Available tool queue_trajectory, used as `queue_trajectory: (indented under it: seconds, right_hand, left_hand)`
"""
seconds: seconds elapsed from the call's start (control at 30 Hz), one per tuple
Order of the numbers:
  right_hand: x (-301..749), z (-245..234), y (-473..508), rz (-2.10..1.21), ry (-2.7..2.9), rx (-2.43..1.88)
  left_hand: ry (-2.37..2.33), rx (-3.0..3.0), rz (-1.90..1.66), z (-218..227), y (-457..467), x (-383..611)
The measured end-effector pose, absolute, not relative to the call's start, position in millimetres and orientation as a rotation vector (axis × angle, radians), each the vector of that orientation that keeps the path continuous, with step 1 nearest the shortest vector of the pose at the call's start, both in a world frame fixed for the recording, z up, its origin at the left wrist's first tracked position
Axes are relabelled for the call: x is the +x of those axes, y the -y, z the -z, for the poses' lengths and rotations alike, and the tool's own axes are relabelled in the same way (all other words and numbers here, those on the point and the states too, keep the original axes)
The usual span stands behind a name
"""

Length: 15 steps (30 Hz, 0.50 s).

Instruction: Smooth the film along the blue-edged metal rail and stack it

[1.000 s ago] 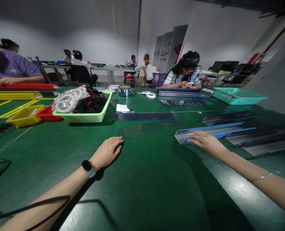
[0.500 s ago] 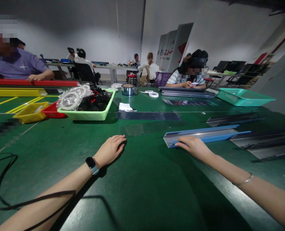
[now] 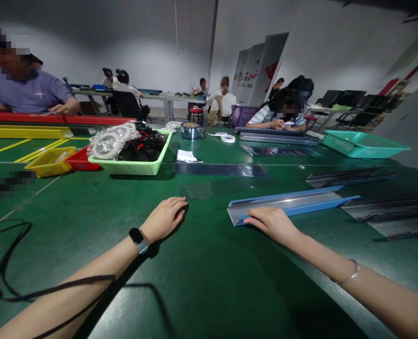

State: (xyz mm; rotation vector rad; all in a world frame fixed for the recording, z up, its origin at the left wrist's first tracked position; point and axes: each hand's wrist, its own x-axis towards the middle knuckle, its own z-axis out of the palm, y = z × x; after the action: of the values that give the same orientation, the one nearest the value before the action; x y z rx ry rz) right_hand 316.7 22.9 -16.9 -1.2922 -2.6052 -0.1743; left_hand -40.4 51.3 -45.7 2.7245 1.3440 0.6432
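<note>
My left hand (image 3: 164, 219) lies on the green table (image 3: 194, 273) with its fingers stretched out and nothing in them. Just beyond its fingertips is a thin clear film sheet (image 3: 226, 189). My right hand (image 3: 274, 225) grips the near edge of a blue-edged plastic channel (image 3: 315, 205) close to its left end. The channel has a clear, shiny floor between two blue rails and lies at a slant on the table. My palm hides part of the near rail.
Dark-edged channels (image 3: 396, 209) lie to the right, with another (image 3: 350, 177) behind. A translucent strip (image 3: 221, 170), white paper (image 3: 188, 156) and a tape roll (image 3: 191, 131) are ahead. A full green basket (image 3: 134, 168) stands left; a teal basket (image 3: 367, 149) is far right. A cable crosses my left forearm.
My right hand has drawn the blue-edged channel left and slightly nearer. My left hand stays in nearly the same place, and the view has shifted slightly.
</note>
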Motion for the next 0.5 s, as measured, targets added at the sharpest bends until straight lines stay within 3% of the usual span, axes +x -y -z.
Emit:
queue_trajectory:
  seconds: [0.5]
  right_hand:
    - [253.6, 18.5, 0.8, 0.240, 2.561, -1.170]
  left_hand:
    - [-1.418, 2.687, -0.756, 47.2, -53.2, -40.8]
